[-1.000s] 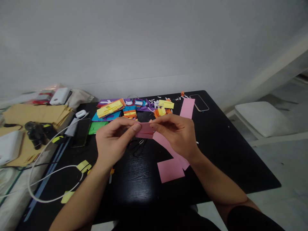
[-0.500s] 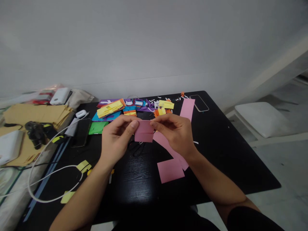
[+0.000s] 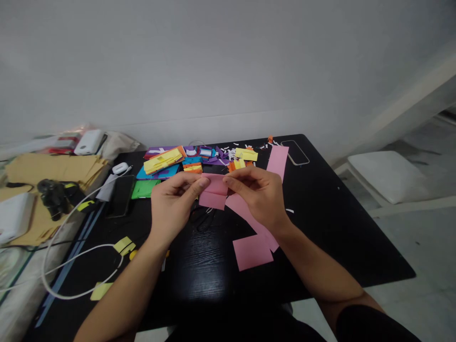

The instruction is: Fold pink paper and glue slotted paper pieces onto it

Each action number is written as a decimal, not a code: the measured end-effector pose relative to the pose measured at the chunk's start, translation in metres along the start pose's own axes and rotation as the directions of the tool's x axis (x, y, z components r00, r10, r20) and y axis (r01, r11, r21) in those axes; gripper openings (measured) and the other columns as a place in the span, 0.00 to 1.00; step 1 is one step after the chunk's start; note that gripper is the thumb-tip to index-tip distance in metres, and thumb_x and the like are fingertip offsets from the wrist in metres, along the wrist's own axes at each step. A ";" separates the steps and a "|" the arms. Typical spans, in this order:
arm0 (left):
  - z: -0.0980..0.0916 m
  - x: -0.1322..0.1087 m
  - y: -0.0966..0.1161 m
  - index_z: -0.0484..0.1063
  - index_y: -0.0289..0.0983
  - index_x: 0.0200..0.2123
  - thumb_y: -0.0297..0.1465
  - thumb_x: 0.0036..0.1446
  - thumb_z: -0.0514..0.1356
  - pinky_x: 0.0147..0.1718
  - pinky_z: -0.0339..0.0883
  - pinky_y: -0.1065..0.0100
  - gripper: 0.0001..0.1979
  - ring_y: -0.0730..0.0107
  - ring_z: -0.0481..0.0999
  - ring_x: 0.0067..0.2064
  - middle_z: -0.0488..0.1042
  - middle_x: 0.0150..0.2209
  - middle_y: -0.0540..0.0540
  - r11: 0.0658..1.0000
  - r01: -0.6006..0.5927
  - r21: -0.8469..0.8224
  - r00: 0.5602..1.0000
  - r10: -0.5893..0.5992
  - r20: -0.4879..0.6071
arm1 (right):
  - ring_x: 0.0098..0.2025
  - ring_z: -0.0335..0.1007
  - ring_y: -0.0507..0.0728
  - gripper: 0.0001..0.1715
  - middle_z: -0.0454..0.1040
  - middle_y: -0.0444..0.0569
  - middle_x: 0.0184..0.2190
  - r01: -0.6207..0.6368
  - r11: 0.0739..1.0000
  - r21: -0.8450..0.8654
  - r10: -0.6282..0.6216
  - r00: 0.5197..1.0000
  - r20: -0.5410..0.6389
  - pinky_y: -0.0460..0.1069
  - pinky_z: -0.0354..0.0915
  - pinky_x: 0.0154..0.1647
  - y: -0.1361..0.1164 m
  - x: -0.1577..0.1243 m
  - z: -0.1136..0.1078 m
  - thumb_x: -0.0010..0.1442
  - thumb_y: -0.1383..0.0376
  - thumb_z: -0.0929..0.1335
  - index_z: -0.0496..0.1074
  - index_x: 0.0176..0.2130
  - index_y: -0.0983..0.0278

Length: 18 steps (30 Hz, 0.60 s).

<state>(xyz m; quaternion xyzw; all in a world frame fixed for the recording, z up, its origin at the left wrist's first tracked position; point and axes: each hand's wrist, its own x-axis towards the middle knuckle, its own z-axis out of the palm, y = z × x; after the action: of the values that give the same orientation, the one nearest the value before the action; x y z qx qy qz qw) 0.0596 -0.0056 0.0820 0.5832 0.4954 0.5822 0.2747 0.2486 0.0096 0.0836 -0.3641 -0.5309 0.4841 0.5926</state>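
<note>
A small pink piece of paper [image 3: 214, 200] with a crease across its middle is held up above the black table [image 3: 203, 280]. My left hand [image 3: 173, 204] pinches its left edge between thumb and fingers. At the right edge, my right hand [image 3: 258, 194] is closed on the same paper in a pinch. Below my right hand lie a long pink paper strip [image 3: 245, 213] and a flat pink paper rectangle [image 3: 252, 252]. Partly hidden behind the held paper, dark scissors [image 3: 204, 219] rest on the table.
Stacks of coloured paper, yellow [image 3: 164, 161] and green [image 3: 145, 189] among them, lie at the back with white scraps [image 3: 231, 154]. A phone [image 3: 121, 195] and a white cable [image 3: 42, 266] are on the left. A clear phone case [image 3: 295, 153] sits back right, near a stool [image 3: 383, 175].
The upper half of the pink paper has tilted, so the crease shows more plainly. Both hands keep their hold, with slight finger movement.
</note>
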 end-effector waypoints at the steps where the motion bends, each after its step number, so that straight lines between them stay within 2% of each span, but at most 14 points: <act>1: 0.001 0.001 0.000 0.86 0.41 0.35 0.41 0.60 0.73 0.26 0.70 0.71 0.10 0.72 0.76 0.28 0.83 0.29 0.49 1.000 0.011 -0.022 1.000 -0.010 0.016 | 0.32 0.82 0.54 0.08 0.85 0.44 0.31 -0.002 1.000 -0.002 0.002 1.000 -0.014 0.51 0.81 0.39 0.001 0.000 0.000 0.56 0.60 0.83 0.85 0.33 0.58; 5: 0.003 0.001 -0.001 0.85 0.40 0.35 0.41 0.61 0.73 0.28 0.72 0.70 0.10 0.71 0.78 0.29 0.84 0.30 0.48 0.995 0.027 -0.097 0.999 -0.023 0.044 | 0.31 0.81 0.55 0.13 0.84 0.45 0.31 -0.022 1.000 -0.001 0.022 0.999 -0.033 0.53 0.82 0.37 0.002 0.001 0.000 0.55 0.55 0.83 0.83 0.34 0.59; 9: -0.002 0.002 -0.003 0.85 0.40 0.34 0.38 0.61 0.73 0.26 0.69 0.71 0.08 0.73 0.75 0.26 0.83 0.28 0.49 1.000 -0.008 -0.023 1.000 0.008 0.021 | 0.34 0.80 0.55 0.14 0.82 0.45 0.32 -0.062 0.997 0.035 0.059 0.995 0.081 0.52 0.82 0.38 -0.002 0.003 -0.004 0.57 0.55 0.81 0.80 0.35 0.60; 12: -0.008 0.003 -0.002 0.85 0.40 0.35 0.37 0.62 0.72 0.26 0.69 0.71 0.07 0.72 0.76 0.27 0.83 0.29 0.49 0.996 -0.057 0.075 0.987 0.045 0.154 | 0.37 0.80 0.54 0.12 0.82 0.45 0.35 -0.064 0.996 -0.063 0.077 0.971 0.227 0.51 0.79 0.41 -0.005 0.006 -0.009 0.59 0.57 0.80 0.80 0.37 0.61; 15: -0.012 0.003 -0.001 0.85 0.40 0.37 0.38 0.66 0.70 0.28 0.70 0.71 0.08 0.70 0.79 0.29 0.85 0.31 0.48 0.978 -0.147 0.145 0.930 0.088 0.356 | 0.37 0.79 0.54 0.11 0.83 0.45 0.35 -0.019 0.984 -0.178 0.077 0.943 0.325 0.50 0.76 0.41 -0.006 0.008 -0.012 0.62 0.57 0.79 0.81 0.38 0.61; 18: -0.011 0.002 -0.002 0.85 0.40 0.38 0.38 0.67 0.68 0.30 0.71 0.71 0.09 0.70 0.81 0.31 0.86 0.34 0.47 0.964 -0.194 0.181 0.891 0.096 0.443 | 0.36 0.78 0.54 0.12 0.83 0.45 0.34 0.031 0.966 -0.258 0.068 0.928 0.367 0.50 0.74 0.40 -0.004 0.009 -0.014 0.65 0.56 0.77 0.81 0.36 0.61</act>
<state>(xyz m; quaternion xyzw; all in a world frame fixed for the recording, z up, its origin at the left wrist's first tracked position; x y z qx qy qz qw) 0.0480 -0.0060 0.0834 0.7596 0.4386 0.3996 0.2664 0.2631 0.0185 0.0877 -0.3450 -0.6888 0.4765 0.4237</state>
